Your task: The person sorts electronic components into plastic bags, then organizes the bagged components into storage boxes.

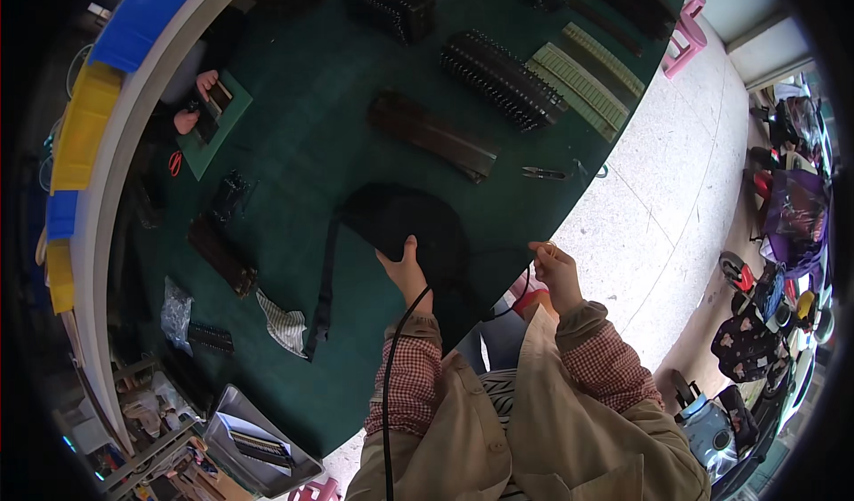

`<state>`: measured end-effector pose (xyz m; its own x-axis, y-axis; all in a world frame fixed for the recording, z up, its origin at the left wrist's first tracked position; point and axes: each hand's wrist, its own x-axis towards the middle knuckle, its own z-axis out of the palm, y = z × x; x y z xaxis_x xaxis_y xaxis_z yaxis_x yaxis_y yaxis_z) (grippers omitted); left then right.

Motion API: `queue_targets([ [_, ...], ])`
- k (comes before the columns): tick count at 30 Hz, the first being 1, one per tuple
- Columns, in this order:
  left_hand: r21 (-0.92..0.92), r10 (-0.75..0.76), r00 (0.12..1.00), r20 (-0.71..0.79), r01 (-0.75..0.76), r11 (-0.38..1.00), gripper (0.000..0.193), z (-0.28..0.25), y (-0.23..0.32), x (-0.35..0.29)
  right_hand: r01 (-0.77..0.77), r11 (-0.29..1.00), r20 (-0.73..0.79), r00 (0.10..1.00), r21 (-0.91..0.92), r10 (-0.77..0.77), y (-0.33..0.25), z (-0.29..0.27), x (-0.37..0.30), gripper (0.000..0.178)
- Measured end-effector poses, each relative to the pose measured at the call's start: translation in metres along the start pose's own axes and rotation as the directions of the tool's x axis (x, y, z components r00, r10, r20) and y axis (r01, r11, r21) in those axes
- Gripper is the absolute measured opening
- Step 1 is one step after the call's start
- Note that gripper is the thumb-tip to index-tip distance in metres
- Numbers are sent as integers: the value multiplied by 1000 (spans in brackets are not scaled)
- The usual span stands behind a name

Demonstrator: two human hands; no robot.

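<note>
Black, rounded, seemingly soft bag (405,216)

I'm in a workshop, by the look of it: bundles of dark strips (503,79) lie across my broad green tabletop (298,159), with small snips (543,173) nearby. To my left a co-worker (208,81) is busy over a green mat (200,156), red-handled scissors (175,163) close by. Blue and yellow plastic bins (84,128) line that side; pink stools (683,46) stand on the bare speckled floor (663,190).
</note>
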<state>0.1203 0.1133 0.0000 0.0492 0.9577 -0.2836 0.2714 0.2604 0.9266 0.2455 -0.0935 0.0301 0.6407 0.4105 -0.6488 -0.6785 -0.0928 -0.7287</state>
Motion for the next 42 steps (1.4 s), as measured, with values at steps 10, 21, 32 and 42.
queue_targets([
  [10,-62,-52,996,75,56,996,83,26,31,-6,28,989,-99,995,146,-14,-12,-33,-11,22],
  [21,-156,181,950,-254,-225,962,46,-12,10,-7,352,838,-80,904,-417,-420,-142,-154,86,15],
  [32,-448,181,886,428,33,894,32,121,129,-123,559,537,229,797,-632,-560,-324,-230,232,11],
  [42,-62,-152,539,828,359,931,34,125,103,-115,542,490,162,766,-683,-622,-453,-191,333,13],
])
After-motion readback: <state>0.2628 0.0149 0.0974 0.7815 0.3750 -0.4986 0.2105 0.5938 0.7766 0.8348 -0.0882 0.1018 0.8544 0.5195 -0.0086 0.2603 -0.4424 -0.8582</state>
